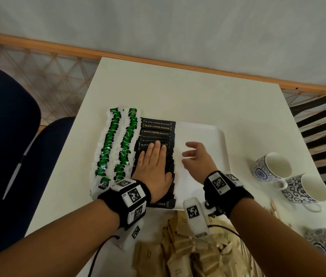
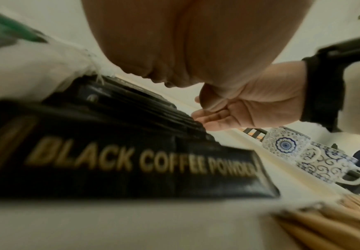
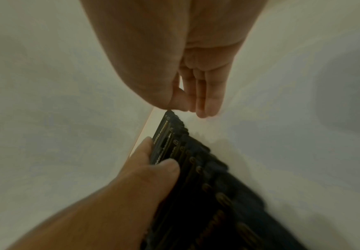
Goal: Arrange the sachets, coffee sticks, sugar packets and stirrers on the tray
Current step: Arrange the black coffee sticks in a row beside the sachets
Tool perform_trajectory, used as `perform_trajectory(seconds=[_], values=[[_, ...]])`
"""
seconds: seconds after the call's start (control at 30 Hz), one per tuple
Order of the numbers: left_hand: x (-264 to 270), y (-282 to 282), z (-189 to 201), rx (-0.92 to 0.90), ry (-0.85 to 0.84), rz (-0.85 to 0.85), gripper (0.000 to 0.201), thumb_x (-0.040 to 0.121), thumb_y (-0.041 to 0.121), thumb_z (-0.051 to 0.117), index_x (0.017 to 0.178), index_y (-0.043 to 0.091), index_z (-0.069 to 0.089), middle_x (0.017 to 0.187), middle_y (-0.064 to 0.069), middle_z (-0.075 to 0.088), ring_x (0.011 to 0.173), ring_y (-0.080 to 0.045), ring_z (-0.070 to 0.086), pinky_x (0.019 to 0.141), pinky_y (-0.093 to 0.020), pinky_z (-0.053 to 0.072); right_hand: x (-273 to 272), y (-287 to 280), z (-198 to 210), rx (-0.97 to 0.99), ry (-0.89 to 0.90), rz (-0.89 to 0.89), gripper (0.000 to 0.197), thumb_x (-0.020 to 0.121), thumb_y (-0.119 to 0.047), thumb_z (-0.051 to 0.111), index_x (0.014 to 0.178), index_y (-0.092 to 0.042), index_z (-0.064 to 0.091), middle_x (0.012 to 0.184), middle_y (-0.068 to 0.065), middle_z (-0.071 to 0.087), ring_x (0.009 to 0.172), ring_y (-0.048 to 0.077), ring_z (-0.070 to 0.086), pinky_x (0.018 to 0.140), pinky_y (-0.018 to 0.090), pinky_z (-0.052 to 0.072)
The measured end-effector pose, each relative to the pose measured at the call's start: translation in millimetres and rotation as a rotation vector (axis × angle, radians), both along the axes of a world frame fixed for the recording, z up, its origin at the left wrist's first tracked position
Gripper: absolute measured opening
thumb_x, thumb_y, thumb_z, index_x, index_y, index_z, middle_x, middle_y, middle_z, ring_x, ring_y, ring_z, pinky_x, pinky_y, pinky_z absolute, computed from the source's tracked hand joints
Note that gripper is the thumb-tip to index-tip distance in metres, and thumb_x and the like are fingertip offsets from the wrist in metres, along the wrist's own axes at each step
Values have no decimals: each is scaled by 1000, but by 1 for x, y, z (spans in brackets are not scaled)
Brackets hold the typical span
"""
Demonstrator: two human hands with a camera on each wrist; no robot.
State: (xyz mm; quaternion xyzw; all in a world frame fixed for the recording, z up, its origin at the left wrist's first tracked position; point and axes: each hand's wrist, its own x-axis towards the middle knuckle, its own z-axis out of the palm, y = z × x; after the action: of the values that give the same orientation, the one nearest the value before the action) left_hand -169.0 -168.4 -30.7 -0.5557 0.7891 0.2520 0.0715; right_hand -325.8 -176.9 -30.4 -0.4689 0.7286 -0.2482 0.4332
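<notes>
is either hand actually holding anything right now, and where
Nothing is held. The left hand lies flat, pressing on the coffee sticks; the right hand hovers open over the tray.

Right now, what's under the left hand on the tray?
The left hand lies flat on a row of overlapping black coffee sticks on the white tray. The sticks under the palm are covered, so their labels and order cannot be seen.
</notes>
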Motion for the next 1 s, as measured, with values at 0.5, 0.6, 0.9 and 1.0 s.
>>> perform_trajectory(seconds=[0.5,0.6,0.9,1.0], values=[[-8,-34,-7,54,-23,71,76,94,34,37,152,13,-8,159,-5,-20,146,-19,-19,119,-42,-8,7,-51,-9,-34,-10,-28,54,88,-3,48,137,-21,36,112,-4,54,90,13,57,77,28,48],[-8,-34,-9,47,-22,59,76,94,35,37,153,13,-6,159,-5,-19,146,-19,-18,119,-43,-9,12,-59,-12,-20,-21,-2,55,87,-4,51,138,-20,36,109,-2,58,91,16,60,84,30,49],[-4,-35,1,18,-4,23,79,95,38,40,152,14,-10,158,-6,-23,145,-20,-21,118,-40,-12,12,-85,-9,-45,-8,-9,61,88,-1,46,143,-20,30,129,-3,49,92,10,54,60,13,39],[3,-34,9,-3,1,-17,88,91,46,49,152,16,-7,158,-6,-25,144,-20,-24,117,-40,-13,15,-87,-10,-36,-45,20,63,86,1,46,142,-22,32,130,-3,52,94,13,58,67,17,45]])
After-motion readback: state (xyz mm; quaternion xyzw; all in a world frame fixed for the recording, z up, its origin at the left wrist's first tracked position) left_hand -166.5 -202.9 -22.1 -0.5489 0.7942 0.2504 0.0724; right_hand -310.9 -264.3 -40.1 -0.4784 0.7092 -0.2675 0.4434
